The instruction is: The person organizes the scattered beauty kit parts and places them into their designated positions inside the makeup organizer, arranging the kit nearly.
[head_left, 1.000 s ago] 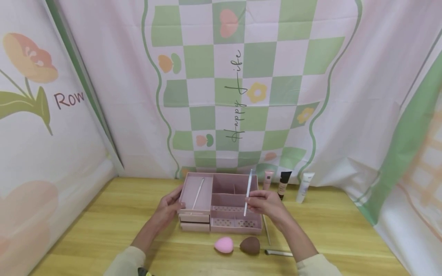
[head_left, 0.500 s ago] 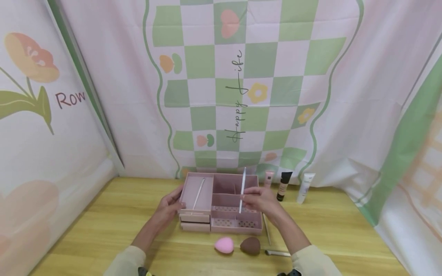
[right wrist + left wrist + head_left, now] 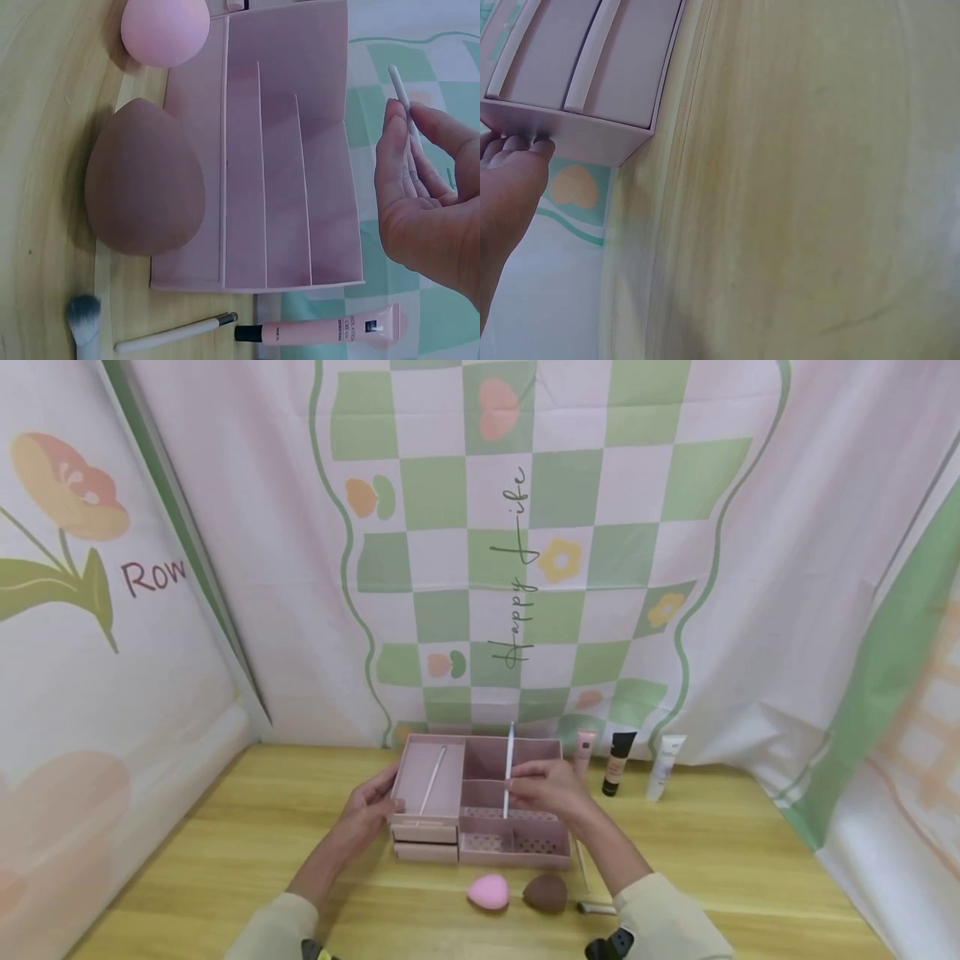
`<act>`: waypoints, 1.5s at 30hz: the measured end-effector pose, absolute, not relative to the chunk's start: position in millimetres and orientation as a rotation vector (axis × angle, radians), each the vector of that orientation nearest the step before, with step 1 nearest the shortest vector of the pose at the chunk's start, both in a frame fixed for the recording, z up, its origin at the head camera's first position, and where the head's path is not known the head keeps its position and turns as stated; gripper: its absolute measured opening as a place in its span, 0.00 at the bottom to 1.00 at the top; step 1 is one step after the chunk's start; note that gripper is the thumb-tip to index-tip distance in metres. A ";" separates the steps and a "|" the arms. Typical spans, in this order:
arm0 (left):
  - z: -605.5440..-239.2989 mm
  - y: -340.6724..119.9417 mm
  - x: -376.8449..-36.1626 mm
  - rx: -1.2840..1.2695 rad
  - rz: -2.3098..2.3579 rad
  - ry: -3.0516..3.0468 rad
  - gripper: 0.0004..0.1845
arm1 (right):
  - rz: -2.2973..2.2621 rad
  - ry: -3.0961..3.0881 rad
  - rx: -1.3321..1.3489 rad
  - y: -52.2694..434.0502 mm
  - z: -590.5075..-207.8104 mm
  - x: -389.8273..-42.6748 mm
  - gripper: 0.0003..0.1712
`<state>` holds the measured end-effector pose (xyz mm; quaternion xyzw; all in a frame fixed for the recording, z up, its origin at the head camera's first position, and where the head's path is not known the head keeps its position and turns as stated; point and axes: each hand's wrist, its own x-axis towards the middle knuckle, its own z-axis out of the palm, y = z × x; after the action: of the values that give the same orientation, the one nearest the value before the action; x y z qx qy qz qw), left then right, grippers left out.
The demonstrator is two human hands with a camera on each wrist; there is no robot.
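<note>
A pink compartment organiser (image 3: 431, 747) (image 3: 285, 150) with two drawers (image 3: 577, 52) stands on the wooden table. My left hand (image 3: 367, 810) (image 3: 510, 180) rests against its left side, fingers on the box's wall. My right hand (image 3: 543, 785) (image 3: 427, 202) pinches a thin white brush (image 3: 508, 768) (image 3: 403, 101) upright over the organiser's middle compartments. Another white brush (image 3: 432, 779) lies in the left compartment.
A pink sponge (image 3: 487, 891) (image 3: 165, 30) and a brown sponge (image 3: 545, 893) (image 3: 142, 180) lie in front of the organiser. Two more brushes (image 3: 176, 332) (image 3: 82, 315) lie right of it. A pink tube (image 3: 583, 752) (image 3: 322, 330), black-capped tube (image 3: 617, 763) and white tube (image 3: 664, 767) stand behind.
My right hand has carried the white brush leftward and slightly back, from over the organiser's right side to over its middle. The left hand stays on the box.
</note>
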<state>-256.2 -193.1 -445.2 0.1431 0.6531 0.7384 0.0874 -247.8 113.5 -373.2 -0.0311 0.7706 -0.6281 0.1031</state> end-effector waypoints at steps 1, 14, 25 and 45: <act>-445.3 -192.9 -256.4 0.429 2.201 1.942 0.40 | -1.849 2.276 -0.093 112.3 -373.2 -248.8 0.25; -446.0 -192.6 -255.3 0.440 2.224 1.914 0.42 | -1.842 2.243 -0.134 92.4 -367.7 -257.2 0.24; -447.0 -193.9 -256.1 0.457 2.207 1.917 0.42 | -1.877 2.200 -0.149 71.1 -363.8 -265.5 0.21; -445.9 -193.6 -255.2 0.437 2.234 1.902 0.41 | -1.863 2.166 -0.044 38.4 -369.6 -276.1 0.14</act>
<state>-255.2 -193.6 -445.9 0.1468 0.6386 0.7503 0.0876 -276.1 38.4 -369.6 -0.0152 0.7505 -0.6454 0.1416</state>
